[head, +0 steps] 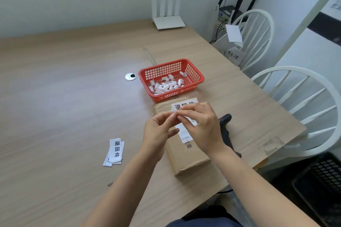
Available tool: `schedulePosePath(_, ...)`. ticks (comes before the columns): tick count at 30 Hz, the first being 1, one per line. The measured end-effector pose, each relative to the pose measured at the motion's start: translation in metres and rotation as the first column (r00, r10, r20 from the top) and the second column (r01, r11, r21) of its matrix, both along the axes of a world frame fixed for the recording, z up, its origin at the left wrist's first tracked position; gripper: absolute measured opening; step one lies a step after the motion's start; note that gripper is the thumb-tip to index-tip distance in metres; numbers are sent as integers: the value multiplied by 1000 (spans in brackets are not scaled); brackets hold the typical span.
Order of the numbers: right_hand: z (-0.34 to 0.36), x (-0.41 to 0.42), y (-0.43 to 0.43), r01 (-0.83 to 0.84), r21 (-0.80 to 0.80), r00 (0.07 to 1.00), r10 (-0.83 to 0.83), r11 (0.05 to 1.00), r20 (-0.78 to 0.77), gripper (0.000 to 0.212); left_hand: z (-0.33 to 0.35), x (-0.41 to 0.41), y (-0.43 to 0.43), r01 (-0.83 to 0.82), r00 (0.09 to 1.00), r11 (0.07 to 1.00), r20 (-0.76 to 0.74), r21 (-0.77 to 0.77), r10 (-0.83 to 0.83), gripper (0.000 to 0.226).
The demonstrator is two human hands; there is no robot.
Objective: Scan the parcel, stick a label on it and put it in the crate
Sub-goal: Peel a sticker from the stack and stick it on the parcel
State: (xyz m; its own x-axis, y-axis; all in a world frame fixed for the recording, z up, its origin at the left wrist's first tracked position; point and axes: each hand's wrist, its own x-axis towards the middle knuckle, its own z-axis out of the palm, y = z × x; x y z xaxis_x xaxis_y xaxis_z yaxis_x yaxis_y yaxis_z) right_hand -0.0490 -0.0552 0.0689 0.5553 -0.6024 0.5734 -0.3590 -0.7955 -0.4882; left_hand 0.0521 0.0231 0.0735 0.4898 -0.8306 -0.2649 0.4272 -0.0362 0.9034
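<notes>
A brown cardboard parcel (186, 155) lies on the wooden table (64, 97), with a white shipping sticker partly hidden under my hands. Above it I hold a white label (182, 106) printed with black characters. My left hand (158, 131) and my right hand (201, 127) both pinch the label's lower edge between thumb and fingertips. A black handheld scanner (226, 131) lies just right of the parcel, mostly hidden behind my right wrist. A black crate (321, 182) stands on the floor at the lower right.
A red basket (195, 74) with several curled white paper strips stands just beyond the parcel. A small stack of spare labels (115, 151) lies to the left. Two white chairs (302, 101) stand by the table's right edge. A white router (168, 22) sits at the back.
</notes>
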Motion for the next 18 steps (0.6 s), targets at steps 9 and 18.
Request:
schedulePosePath(9, 5, -6, -2, -10, 37, 999, 8, 999, 43, 21, 1, -4, -1, 44, 999, 999, 5, -24, -44, 15)
schedulePosePath(18, 5, -14, -3, -15, -57, 998, 18, 998, 55, 17, 4, -7, 1, 54, 997, 998, 55, -31, -52, 16)
